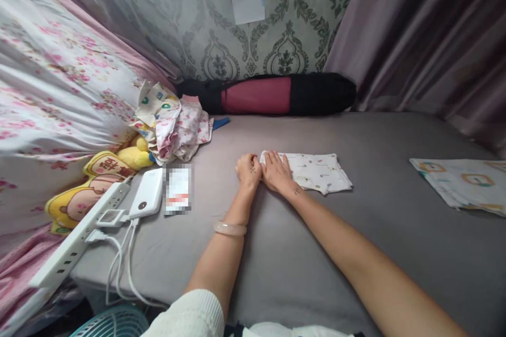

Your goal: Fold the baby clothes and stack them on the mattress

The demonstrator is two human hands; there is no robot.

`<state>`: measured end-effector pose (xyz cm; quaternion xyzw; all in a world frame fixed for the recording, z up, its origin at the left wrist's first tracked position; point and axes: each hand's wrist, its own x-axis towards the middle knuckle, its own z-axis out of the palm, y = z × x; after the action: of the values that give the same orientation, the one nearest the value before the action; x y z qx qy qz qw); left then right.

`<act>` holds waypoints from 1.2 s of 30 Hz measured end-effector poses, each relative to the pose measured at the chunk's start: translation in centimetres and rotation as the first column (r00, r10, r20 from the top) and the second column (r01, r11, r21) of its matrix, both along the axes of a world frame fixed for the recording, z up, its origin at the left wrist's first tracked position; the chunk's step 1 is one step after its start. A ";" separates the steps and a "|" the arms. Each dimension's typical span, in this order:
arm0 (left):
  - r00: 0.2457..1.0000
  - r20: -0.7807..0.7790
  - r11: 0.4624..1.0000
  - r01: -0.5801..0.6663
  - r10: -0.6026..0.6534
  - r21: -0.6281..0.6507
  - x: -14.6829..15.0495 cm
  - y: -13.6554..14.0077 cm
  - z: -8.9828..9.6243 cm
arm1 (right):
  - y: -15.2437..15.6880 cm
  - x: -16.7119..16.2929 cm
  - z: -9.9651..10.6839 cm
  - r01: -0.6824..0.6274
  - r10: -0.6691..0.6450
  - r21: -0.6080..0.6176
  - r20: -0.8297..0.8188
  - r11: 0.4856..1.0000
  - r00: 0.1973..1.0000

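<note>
Cloth [318, 172] under right hand [277, 171]; bulging bag [256, 96] beyond.

Backdrop: grey wall [185, 16] with dark damask print, white paper sheet [248, 8] stuck on it, slightly skewed. Long black bag [256, 96] with magenta mid-panel lies along the wall base, at far edge of grey sheet [348, 137]. Purple drape [395, 26] on the right, floral curtain [59, 73] on the left. Left side: white power strip [79, 238] set diagonally, charger [113, 217] plugged in, white cables [130, 268] looping down. White power bank [147, 195] flat just beside it, then a pixelated packet [177, 189], unreadable. Yellow printed plush [75, 200] behind strip. Teal fan [114, 322] bottom left, partly cut off.
</note>
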<state>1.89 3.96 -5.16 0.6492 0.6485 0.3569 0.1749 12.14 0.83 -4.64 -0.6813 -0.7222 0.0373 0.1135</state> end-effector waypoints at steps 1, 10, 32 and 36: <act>0.999 -0.036 1.000 0.015 -0.015 -0.004 0.1 -0.2 0.2 | -0.1 0.2 0.1 -0.005 0.005 -0.002 -0.002 1.000 1.000; 0.931 -0.259 0.966 0.252 -0.258 -0.055 0.9 -1.7 1.1 | -0.6 1.8 -0.1 0.035 -0.036 0.026 0.042 0.999 0.998; 0.763 -0.483 0.887 0.458 -0.430 -0.064 1.2 -2.1 0.9 | -1.4 3.0 -0.1 0.063 -0.069 0.089 0.068 0.994 0.995; 0.762 -0.491 0.887 0.458 -0.422 -0.053 1.2 -2.1 0.7 | -1.6 3.4 0.5 0.075 -0.078 0.067 0.047 0.995 0.996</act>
<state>3.08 1.87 -4.44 0.8574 0.4877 0.1525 0.0611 15.58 -0.75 -4.17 -0.7053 -0.6988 -0.0077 0.1190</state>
